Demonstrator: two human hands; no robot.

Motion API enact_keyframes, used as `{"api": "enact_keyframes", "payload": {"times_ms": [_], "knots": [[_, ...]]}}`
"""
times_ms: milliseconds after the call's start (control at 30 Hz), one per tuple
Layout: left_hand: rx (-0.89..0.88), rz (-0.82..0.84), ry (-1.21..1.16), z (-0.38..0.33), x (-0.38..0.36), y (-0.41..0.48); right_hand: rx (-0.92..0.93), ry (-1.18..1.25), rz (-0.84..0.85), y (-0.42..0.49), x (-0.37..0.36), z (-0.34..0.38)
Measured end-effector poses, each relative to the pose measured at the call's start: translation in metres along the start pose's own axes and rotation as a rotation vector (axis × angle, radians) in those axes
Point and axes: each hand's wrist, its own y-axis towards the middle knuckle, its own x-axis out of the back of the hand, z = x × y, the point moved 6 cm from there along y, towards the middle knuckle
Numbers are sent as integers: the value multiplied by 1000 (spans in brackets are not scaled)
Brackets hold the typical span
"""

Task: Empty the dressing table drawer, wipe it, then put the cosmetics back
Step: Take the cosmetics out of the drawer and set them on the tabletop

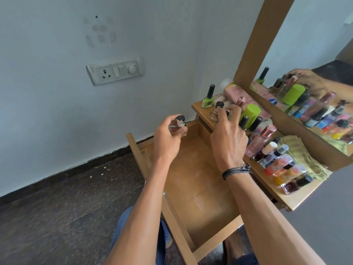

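The wooden drawer (193, 180) is pulled out below me, and its bare bottom shows pale smears. My left hand (168, 136) holds a small clear bottle with a black cap (180, 121) above the drawer's far left corner. My right hand (228, 134) reaches over the dressing table top (298, 197), its fingers curled round a small bottle (222, 112) that they mostly hide. Several cosmetics crowd the table top: a green nail polish (208, 98), a clear black-capped bottle (216, 110), a pink tube (238, 94), a green-capped container (251, 112) and a row of small bottles (280, 165).
A yellow-green cloth (305, 155) lies on the table top against the mirror (313, 88), which reflects the bottles and my hand. A switch plate (115, 70) is on the wall to the left. Dark stone floor (57, 207) lies left of the drawer. My knees sit under the drawer.
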Motion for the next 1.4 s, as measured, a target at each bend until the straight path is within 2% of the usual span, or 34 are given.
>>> {"api": "enact_keyframes", "payload": {"times_ms": [233,367,533,700,1067,1400], "knots": [[-14,9,24,3,-6,1,40,50,-45,-15,3,1],[-22,12,19,0,-3,5,109,188,-77,-47,12,5],[-50,-5,-25,-20,-8,18,98,345,-5,-104,12,-5],[-107,19,8,-39,-40,36,144,345,104,-127,-5,-16],[-146,81,71,-54,-82,58,157,364,113,-131,-10,-24],[-136,111,86,-42,-85,60,176,375,124,-133,-12,-22]]}}
